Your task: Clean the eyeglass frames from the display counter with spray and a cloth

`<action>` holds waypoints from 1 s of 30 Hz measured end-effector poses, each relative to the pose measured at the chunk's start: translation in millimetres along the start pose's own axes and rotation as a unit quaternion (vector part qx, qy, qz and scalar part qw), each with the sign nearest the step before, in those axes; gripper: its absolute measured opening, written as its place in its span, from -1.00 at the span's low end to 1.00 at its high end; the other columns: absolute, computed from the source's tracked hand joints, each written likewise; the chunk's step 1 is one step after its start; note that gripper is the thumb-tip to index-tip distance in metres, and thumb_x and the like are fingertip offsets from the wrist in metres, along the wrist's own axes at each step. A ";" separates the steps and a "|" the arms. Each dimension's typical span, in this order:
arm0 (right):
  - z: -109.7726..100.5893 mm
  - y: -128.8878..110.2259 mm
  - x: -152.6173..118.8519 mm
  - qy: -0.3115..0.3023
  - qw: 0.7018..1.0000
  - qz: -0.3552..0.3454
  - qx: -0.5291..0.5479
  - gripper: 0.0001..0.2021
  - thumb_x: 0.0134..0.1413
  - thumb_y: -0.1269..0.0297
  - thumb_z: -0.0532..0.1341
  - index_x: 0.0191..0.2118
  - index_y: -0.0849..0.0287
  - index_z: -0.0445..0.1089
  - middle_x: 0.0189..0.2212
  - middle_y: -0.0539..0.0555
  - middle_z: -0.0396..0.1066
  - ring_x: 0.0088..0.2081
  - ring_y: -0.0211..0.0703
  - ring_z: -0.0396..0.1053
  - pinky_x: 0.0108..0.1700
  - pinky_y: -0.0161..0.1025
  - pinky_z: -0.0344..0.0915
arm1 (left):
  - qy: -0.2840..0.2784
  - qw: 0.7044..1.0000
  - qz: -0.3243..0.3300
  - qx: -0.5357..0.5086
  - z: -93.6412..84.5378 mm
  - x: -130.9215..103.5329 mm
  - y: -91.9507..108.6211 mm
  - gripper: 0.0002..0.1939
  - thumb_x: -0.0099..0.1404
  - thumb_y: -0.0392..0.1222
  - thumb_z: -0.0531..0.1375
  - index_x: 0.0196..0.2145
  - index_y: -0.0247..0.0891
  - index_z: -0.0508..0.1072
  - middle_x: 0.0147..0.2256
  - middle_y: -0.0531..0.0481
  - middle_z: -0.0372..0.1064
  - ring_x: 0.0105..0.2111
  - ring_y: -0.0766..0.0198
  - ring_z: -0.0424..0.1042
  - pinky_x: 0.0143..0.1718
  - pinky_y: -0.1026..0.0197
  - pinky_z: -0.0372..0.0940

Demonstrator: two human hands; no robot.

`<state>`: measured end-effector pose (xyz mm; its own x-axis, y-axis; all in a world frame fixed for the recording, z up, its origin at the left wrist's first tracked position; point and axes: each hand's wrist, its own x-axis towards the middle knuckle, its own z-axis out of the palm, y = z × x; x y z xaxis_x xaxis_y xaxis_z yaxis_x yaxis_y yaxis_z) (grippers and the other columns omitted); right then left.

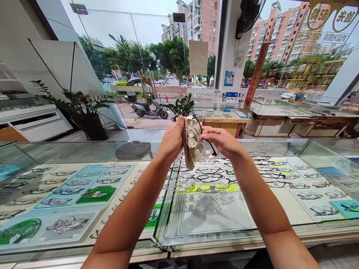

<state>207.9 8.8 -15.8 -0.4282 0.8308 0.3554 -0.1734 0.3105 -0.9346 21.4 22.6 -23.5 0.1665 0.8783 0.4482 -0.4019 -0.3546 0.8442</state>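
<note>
Above the glass counter, my left hand (173, 139) is closed on a crumpled beige cloth (192, 144), its thumb on top. A pair of glasses (213, 149) with dark temples is held up against the cloth, and the cloth covers part of the frame. My right hand (223, 141) pinches the glasses at their right side, with thumb and fingertips near the rim. One dark temple tip points down to the right, below my right fingers.
Under my arms, a glass display counter (215, 244) holds rows of glasses (210, 177). Behind it are a round dark stool (133, 150), potted plants (91, 125), another display case (224, 119) and a large window onto a street.
</note>
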 end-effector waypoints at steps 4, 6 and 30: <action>2.2 4.6 1.5 -0.023 0.999 0.041 0.025 -0.76 -0.05 0.09 0.52 -0.42 0.14 0.57 -0.32 0.00 0.46 -0.19 -0.18 0.35 0.05 -0.18 0.23 | -0.020 1.000 -0.008 -0.003 -0.9 -2.2 -0.2 -0.40 0.18 0.38 0.44 -0.32 -0.23 0.41 -0.47 0.03 0.48 -0.47 0.24 0.52 -0.44 0.24 0.43; 1.0 5.1 1.6 -0.021 0.998 0.054 0.031 -0.72 -0.08 0.08 0.54 -0.41 0.15 0.56 -0.35 -0.01 0.47 -0.25 -0.20 0.33 -0.06 -0.21 0.23 | -0.037 0.999 -0.012 0.006 -3.3 -2.0 0.4 -0.42 0.16 0.31 0.48 -0.31 -0.25 0.43 -0.46 0.04 0.48 -0.49 0.29 0.48 -0.44 0.27 0.41; 6.9 -5.1 -6.7 -0.051 0.989 0.090 0.107 -0.68 -0.19 0.12 0.62 -0.39 0.21 0.62 -0.39 0.03 0.53 -0.32 -0.24 0.38 -0.20 -0.32 0.33 | -0.063 0.988 0.082 0.114 -5.6 -9.4 17.1 -0.46 0.29 0.29 0.39 -0.44 -0.28 0.48 -0.52 0.02 0.40 -0.56 0.35 0.32 -0.52 0.31 0.27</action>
<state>205.5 -1.5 -13.4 -0.5547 0.8092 0.1936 -0.2648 0.0489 -0.9631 8.0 10.1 -15.0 0.2330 0.7616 0.6047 -0.2208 -0.5641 0.7956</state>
